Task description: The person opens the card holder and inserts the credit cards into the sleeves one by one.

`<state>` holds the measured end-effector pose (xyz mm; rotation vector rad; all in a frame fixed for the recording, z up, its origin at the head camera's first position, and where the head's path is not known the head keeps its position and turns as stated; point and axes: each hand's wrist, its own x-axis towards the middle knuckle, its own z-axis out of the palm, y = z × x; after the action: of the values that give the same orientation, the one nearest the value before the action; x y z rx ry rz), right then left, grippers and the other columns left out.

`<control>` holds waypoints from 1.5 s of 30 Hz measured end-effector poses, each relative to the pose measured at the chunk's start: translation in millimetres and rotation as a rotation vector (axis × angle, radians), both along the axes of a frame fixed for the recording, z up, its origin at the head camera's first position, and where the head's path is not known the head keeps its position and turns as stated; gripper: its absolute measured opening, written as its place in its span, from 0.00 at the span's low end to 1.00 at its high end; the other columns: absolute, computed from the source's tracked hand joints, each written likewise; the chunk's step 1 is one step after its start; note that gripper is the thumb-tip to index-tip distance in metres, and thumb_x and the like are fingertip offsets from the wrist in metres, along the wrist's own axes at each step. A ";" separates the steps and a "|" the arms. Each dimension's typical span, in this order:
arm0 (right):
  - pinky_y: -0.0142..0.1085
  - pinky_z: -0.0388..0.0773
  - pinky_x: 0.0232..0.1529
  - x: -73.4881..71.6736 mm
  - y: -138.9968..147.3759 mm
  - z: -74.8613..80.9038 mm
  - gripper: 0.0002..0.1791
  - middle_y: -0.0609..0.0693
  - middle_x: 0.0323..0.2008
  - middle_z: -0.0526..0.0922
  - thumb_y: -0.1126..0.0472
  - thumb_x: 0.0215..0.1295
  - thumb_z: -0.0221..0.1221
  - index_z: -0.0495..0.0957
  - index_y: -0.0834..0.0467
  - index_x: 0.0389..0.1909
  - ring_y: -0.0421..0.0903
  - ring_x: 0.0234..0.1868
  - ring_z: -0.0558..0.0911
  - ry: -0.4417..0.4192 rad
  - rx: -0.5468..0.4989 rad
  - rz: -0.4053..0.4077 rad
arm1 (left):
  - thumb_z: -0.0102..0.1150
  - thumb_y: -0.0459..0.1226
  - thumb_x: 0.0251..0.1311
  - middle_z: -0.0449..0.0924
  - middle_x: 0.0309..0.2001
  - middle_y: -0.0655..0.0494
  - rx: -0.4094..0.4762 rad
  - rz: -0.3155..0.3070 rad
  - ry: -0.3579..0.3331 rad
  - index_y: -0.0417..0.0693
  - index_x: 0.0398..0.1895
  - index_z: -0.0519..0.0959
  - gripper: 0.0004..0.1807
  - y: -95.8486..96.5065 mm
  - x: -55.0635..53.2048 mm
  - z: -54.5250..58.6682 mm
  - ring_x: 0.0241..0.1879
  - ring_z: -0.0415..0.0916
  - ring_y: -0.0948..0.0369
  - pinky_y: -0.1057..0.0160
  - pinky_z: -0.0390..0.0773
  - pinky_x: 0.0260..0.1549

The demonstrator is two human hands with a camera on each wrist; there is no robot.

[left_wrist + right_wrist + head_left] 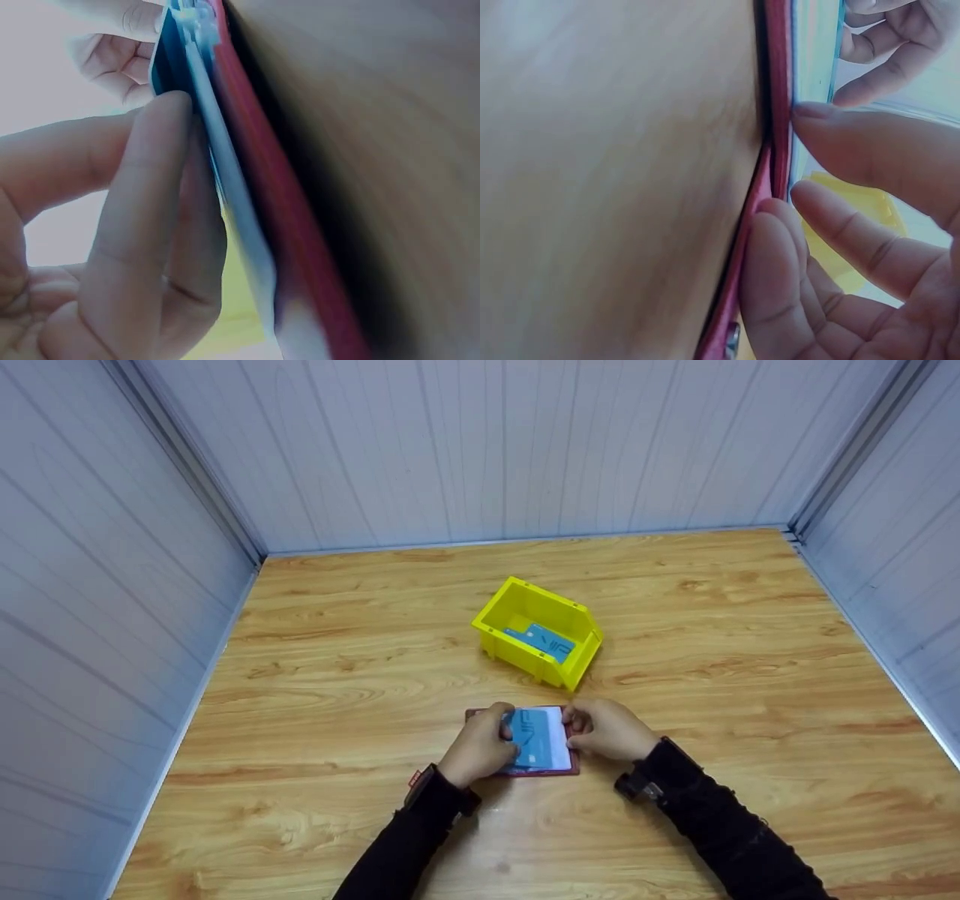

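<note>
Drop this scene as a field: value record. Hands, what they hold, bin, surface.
Left hand: holds blue card near its left edge
Right hand: grips right edge of red holder
Blue card: over white sheet on the holder; whether slotted in, cannot tell
Yellow bin: beyond the holder, upright, not held
Bin contents: blue cards, overlapping; exact count unclear
Surface: wood-grain table
Surround: pale panel walls

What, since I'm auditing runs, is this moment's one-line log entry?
left hand: holds blue card | right hand: grips red case | yellow bin: beyond hands, blue cards inside
</note>
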<state>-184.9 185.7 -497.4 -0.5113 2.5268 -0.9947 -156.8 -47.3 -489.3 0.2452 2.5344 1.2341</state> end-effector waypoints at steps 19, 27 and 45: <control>0.30 0.75 0.27 0.0 1.9 0.2 0.13 0.51 0.31 0.81 0.66 0.55 0.67 0.79 0.62 0.42 0.41 0.30 0.76 0.036 -0.052 0.046 | 0.65 0.30 0.55 0.81 0.43 0.50 -0.014 -0.019 0.003 0.38 0.61 0.71 0.28 9.8 7.3 6.0 0.38 0.74 0.60 0.60 0.78 0.41; 0.32 0.74 0.30 0.7 1.7 0.8 0.13 0.51 0.32 0.81 0.66 0.54 0.67 0.79 0.61 0.41 0.42 0.32 0.76 0.043 -0.035 0.037 | 0.64 0.31 0.57 0.78 0.52 0.46 -0.058 -0.008 0.044 0.37 0.63 0.71 0.29 6.3 7.9 9.7 0.43 0.71 0.57 0.57 0.75 0.48; 0.30 0.74 0.29 1.2 2.1 -0.8 0.13 0.50 0.30 0.81 0.65 0.54 0.68 0.79 0.61 0.40 0.41 0.31 0.76 0.066 -0.042 0.050 | 0.65 0.33 0.58 0.73 0.62 0.43 0.127 -0.003 -0.048 0.39 0.67 0.67 0.33 11.4 15.5 4.9 0.55 0.74 0.51 0.51 0.76 0.55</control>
<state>-183.8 187.8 -498.1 -0.6266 2.5415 -1.0308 -141.3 -35.9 -484.4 0.2448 2.4173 1.3845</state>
